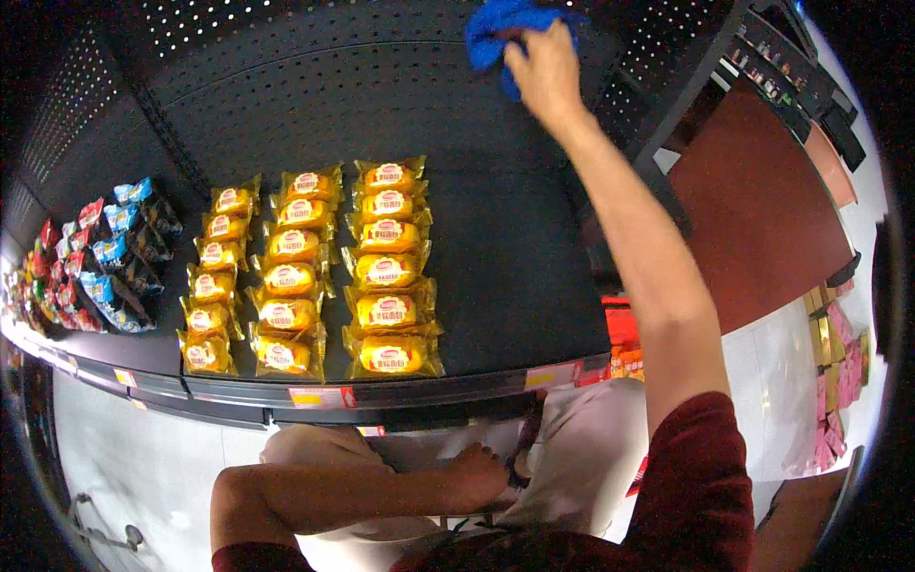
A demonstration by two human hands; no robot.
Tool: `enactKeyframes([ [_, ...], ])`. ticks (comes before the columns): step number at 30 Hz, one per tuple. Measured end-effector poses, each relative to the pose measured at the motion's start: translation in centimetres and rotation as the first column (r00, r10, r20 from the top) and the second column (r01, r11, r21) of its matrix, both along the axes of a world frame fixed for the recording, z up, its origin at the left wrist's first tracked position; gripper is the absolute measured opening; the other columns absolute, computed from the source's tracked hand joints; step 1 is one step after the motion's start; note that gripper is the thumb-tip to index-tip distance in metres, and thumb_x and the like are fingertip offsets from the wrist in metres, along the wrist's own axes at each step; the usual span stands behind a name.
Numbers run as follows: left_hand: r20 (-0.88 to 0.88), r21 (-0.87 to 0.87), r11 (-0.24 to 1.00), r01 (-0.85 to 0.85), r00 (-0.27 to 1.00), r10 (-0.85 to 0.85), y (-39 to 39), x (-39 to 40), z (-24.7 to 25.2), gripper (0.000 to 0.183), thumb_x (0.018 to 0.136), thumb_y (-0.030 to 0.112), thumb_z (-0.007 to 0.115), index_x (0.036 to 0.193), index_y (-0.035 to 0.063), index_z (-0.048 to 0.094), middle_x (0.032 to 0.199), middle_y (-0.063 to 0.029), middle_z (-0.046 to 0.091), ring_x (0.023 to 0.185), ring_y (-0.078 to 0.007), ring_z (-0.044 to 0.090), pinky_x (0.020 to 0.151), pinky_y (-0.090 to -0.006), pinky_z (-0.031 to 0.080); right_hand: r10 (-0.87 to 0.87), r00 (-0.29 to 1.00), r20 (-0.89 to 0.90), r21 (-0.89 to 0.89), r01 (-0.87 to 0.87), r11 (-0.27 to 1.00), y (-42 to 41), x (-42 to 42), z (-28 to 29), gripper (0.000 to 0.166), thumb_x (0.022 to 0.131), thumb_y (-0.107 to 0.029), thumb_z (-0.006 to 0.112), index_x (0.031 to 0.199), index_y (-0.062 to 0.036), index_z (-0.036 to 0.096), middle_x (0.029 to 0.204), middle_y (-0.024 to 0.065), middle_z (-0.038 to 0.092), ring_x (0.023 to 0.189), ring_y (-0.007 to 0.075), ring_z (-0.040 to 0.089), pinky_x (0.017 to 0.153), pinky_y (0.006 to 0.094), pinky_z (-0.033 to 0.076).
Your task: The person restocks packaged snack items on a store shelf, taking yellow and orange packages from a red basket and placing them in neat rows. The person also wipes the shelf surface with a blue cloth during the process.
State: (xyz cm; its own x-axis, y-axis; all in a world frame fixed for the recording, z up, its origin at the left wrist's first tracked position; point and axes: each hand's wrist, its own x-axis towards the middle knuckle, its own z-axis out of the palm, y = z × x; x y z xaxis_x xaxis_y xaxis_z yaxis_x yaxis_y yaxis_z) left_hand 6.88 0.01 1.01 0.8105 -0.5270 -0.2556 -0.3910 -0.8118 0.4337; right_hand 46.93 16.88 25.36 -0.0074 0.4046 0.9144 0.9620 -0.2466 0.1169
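Observation:
My right hand (550, 75) is stretched up to the dark perforated back panel (322, 86) of a display shelf, its fingers gripping a crumpled blue cloth (493, 39). The cloth lies against or close to the panel. Below and to the left, yellow-wrapped bread packs (388, 272) stand in three rows on the black shelf board (507, 272). My left hand (480, 475) is low over my lap, fingers curled, beside a dark strap-like thing (527, 440). Shadow hides whether it holds anything.
Blue-and-black snack bags (118, 250) and red packets (75, 275) fill the shelf's left. Price labels (322, 397) line the front rail. Red and orange packages (622, 339) are beside my right arm. A reddish-brown surface (758, 200) and pink and gold boxes (836, 379) lie at right.

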Motion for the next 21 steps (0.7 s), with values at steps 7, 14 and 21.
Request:
enactKeyframes([
  [7, -0.067, -0.040, 0.999, -0.036, 0.997, 0.034, 0.6, 0.7, 2.9, 0.018, 0.077, 0.016, 0.060, 0.079, 0.0011, 0.071, 0.083, -0.0189, 0.069, 0.078, -0.0340, 0.069, 0.071, -0.0478, 0.056, -0.150, 0.923, -0.354, -0.533, -0.067, 0.843, -1.4, -2.4, -15.5, 0.013, 0.084, -0.009, 0.065, 0.085, 0.0029, 0.067, 0.105, 0.0214, 0.060, 0.106, 0.0414, 0.055, 0.089, 0.0491, 0.048],
  [14, -0.064, -0.043, 0.995, -0.085, 0.995, 0.082, 0.4, 1.4, 2.6, 0.018, 0.075, 0.016, 0.062, 0.081, 0.0010, 0.070, 0.083, -0.0184, 0.069, 0.076, -0.0343, 0.068, 0.071, -0.0488, 0.055, -0.230, 0.927, -0.297, -0.633, -0.011, 0.774, -0.6, -4.3, -17.5, 0.029, 0.090, -0.029, 0.062, 0.092, -0.0010, 0.071, 0.112, 0.0197, 0.061, 0.114, 0.0395, 0.052, 0.094, 0.0535, 0.043],
  [21, -0.026, 0.036, 0.998, -0.044, 0.999, 0.045, 0.8, 1.3, 1.7, 0.019, 0.075, 0.015, 0.063, 0.084, 0.0004, 0.069, 0.083, -0.0176, 0.069, 0.076, -0.0341, 0.068, 0.071, -0.0488, 0.055, -0.304, 0.902, -0.307, -0.640, 0.041, 0.767, -3.4, -1.7, -18.0, 0.034, 0.093, -0.032, 0.058, 0.095, -0.0005, 0.072, 0.120, 0.0193, 0.061, 0.116, 0.0366, 0.051, 0.096, 0.0505, 0.043],
])
